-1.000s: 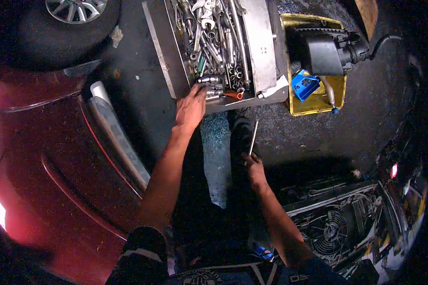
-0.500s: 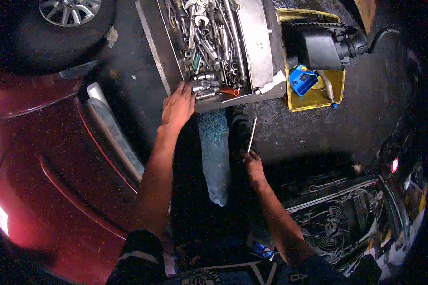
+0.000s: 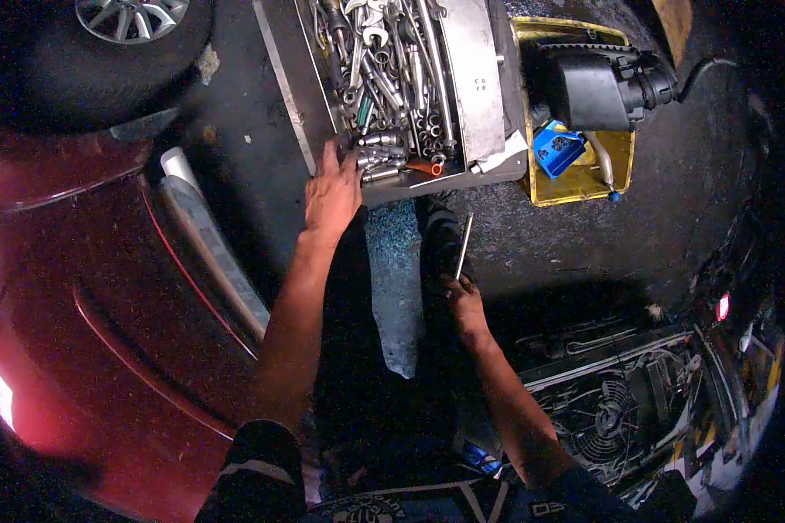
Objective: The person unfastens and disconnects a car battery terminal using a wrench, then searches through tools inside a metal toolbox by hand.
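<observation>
My left hand (image 3: 332,193) lies over the near left corner of a metal toolbox (image 3: 484,87), its fingers apart and their tips beside the chrome sockets (image 3: 381,155). Whether the fingertips touch a socket is hard to see. Wrenches (image 3: 377,70) and other tools fill the box, with an orange-red piece (image 3: 426,167) near its front edge. Lower and to the right, my right hand (image 3: 464,301) is closed around the lower end of a thin metal rod (image 3: 465,247), which points up toward the box.
Right of the toolbox, a yellow bin (image 3: 576,193) holds a black plastic housing (image 3: 584,91) and a blue tray (image 3: 559,150). A red car panel (image 3: 87,322) fills the left, below a wheel (image 3: 131,19). An engine bay with a fan (image 3: 609,418) is at lower right.
My left hand has shifted left from over the sockets to the box's corner, its fingers now more spread. My right hand keeps the rod in nearly the same place.
</observation>
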The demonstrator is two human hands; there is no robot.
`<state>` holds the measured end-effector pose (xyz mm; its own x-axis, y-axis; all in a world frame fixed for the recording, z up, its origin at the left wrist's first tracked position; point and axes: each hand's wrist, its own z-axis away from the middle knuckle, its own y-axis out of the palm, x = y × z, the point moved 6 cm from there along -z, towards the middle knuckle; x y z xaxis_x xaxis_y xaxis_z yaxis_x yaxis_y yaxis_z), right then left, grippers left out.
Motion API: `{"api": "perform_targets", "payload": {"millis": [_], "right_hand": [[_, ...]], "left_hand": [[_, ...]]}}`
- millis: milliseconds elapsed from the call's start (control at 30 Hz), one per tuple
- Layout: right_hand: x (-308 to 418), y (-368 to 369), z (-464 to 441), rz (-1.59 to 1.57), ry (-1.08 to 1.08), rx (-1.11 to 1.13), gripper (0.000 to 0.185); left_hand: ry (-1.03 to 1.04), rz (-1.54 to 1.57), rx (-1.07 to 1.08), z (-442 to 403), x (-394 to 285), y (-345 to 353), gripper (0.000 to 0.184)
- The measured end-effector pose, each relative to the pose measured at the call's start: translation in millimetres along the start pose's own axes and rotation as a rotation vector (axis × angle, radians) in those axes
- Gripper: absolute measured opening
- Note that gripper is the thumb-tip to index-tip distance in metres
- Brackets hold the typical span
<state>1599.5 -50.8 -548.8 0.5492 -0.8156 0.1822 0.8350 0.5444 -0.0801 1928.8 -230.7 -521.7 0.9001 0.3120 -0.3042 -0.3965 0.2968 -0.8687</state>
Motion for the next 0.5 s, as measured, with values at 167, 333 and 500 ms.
{"api": "perform_targets", "payload": {"millis": [167,333,500], "right_hand": [[20,-1,17,-0.436,0.141,-0.055,0.028],[28,3,16,-0.582,0.050,-0.003,0.019],[32,1,22,-0.533,0.097,-0.063,0.020]], "left_hand": [[-0.075,0.064,-0.070,1,9,-11,0.034],[0.010,0.068,-0.133,0,6,-11,0.035],[0.083,0.054,0.047,1,-9,7,0.039]]}}
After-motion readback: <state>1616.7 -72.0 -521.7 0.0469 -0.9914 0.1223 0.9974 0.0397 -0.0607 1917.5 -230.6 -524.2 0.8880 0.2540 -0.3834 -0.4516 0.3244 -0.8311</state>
